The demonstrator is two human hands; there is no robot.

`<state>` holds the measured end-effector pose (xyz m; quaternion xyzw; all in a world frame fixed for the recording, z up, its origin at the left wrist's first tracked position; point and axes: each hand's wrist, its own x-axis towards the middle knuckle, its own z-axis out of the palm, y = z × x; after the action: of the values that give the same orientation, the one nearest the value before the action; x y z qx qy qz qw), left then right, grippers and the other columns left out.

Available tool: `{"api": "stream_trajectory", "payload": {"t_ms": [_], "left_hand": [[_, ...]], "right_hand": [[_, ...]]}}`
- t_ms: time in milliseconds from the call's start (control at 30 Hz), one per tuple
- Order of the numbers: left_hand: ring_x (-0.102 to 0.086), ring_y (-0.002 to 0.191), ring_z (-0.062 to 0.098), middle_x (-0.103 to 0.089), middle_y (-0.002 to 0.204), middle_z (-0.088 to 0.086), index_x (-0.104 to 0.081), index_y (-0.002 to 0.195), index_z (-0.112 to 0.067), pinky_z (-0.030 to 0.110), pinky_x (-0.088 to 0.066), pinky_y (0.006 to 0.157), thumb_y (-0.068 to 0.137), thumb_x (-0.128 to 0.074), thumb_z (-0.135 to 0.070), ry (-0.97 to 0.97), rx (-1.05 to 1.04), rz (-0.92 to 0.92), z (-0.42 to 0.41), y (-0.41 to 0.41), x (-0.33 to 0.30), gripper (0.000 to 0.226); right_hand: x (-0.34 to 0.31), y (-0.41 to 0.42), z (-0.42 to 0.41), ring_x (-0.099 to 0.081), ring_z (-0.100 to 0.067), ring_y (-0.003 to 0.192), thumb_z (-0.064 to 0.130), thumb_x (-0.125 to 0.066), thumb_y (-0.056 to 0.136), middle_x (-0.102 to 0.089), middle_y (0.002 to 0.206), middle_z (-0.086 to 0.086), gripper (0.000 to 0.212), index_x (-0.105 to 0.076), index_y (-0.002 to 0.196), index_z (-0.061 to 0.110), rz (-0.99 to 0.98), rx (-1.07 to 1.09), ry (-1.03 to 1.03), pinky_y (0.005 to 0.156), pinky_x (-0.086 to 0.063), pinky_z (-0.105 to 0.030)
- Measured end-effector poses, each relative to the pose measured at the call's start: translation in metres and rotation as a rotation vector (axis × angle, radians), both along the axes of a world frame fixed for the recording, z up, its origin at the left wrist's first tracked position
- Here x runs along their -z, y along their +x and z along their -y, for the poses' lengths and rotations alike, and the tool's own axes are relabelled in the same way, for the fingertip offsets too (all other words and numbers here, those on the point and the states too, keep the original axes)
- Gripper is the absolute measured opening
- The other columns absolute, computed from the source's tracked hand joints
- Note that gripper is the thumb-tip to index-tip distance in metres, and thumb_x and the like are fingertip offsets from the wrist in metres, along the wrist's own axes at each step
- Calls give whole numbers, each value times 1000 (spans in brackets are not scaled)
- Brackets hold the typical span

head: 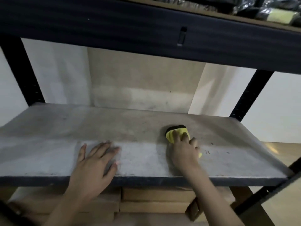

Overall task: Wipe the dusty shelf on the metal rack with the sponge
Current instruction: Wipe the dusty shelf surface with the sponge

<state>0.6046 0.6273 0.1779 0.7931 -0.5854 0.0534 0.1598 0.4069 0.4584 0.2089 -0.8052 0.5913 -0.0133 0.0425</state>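
The sponge (177, 133), yellow with a black backing, lies flat on the shelf (146, 160) of the metal rack (247, 95), right of centre and about midway between the front edge and the rear edge. The right hand (185, 150) lies directly on top of it, fingers spread and pressing down over its near half; the far end of the sponge shows beyond the fingertips. A small yellow corner shows at the little-finger side of the hand.

The sponge's long axis appears to run away from the person and slightly leftward, roughly in line with the forearm. Motion blur prevents a firmer reading.

The left hand (96, 162) rests open and flat on the shelf near the front edge, left of centre and well apart from the sponge. It holds nothing and appears to serve as a brace.

Dark specks remain on the shelf to the right of the sponge. Judgement: the right hand is the working hand, and the unwiped area nearest it lies to its right and rear.

No brand, label or legible writing is visible on the sponge, the shelf or the rack. Cardboard boxes (154, 203) sit on the level below.
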Motion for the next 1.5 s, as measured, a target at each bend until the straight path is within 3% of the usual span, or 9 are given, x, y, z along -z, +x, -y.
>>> {"api": "stream_trajectory", "payload": {"t_ms": [300, 433, 533, 600, 800, 967, 1067, 1300, 1500], "left_hand": [[-45, 124, 11, -55, 129, -10, -58, 123, -31, 43, -12, 108, 86, -20, -49, -166, 25, -147, 2, -1, -3, 55], [-53, 103, 17, -62, 116, -8, -55, 126, -28, 36, -42, 90, 81, -25, -61, -247, 8, -308, 11, -26, -15, 64], [-54, 101, 16, -60, 115, -9, -47, 133, -30, 38, -49, 82, 79, -36, -69, -203, -36, -414, 29, -49, -20, 68], [-57, 106, 15, -60, 119, -9, -48, 131, -33, 39, -50, 84, 83, -56, -48, -221, -13, -525, 45, -54, -20, 51], [-51, 117, 14, -57, 127, -4, -59, 122, -26, 26, -40, 99, 87, -55, -6, -305, 51, -466, 71, -35, -52, 40], [-13, 141, 22, -17, 155, 2, -31, 141, -32, 43, -19, 112, 87, -42, -58, 104, -12, -115, 69, -76, -47, 61], [3, 142, 21, 3, 157, -8, -13, 143, -43, 57, -12, 108, 86, -33, -65, 199, -34, -38, 63, -90, -27, 64], [-26, 137, 21, -17, 154, -11, -37, 137, -41, 33, -34, 105, 91, -41, -30, 5, 124, -106, 36, -35, -14, 47], [-61, 96, 44, -58, 126, 15, -68, 110, -21, 48, -55, 69, 69, -70, 6, -145, -244, -43, -24, 44, -24, 50]], "right_hand": [[-21, 35, -96, -31, -32, 119, 40, -37, 95, -33, 145, -8, 46, -28, 138, 24, 211, -414, 104, 97, -34, -44], [-38, 6, -74, -53, -19, 107, 50, -35, 94, -59, 119, -1, 36, -44, 126, 34, 590, -392, 348, 86, -43, -32], [-38, -17, -50, -59, -1, 75, 48, -36, 94, -66, 84, 9, 25, -57, 96, 35, 723, -360, 189, 66, -45, -19], [-31, -27, -33, -57, 1, 66, 45, -39, 94, -64, 73, 9, 25, -59, 93, 31, 699, -348, 61, 57, -42, -16], [2, -45, -5, -58, -11, 93, 32, -50, 92, -65, 101, 9, 16, -64, 100, 28, 538, -329, -73, 83, -49, -37], [10, -44, -7, -53, -16, 106, 37, -46, 88, -64, 111, 10, 25, -64, 103, 30, 541, -347, -98, 89, -45, -41], [11, -44, -6, -53, -18, 108, 31, -53, 88, -66, 111, 9, 20, -66, 103, 28, 566, -347, -107, 92, -44, -42], [8, -35, -5, -51, -20, 114, 39, -46, 86, -63, 118, 10, 28, -65, 104, 30, 481, -397, -51, 96, -40, -39], [4, -7, -18, -52, -21, 119, 46, -37, 81, -62, 123, 5, 43, -65, 109, 28, 443, -487, -82, 102, -34, -41]]}}
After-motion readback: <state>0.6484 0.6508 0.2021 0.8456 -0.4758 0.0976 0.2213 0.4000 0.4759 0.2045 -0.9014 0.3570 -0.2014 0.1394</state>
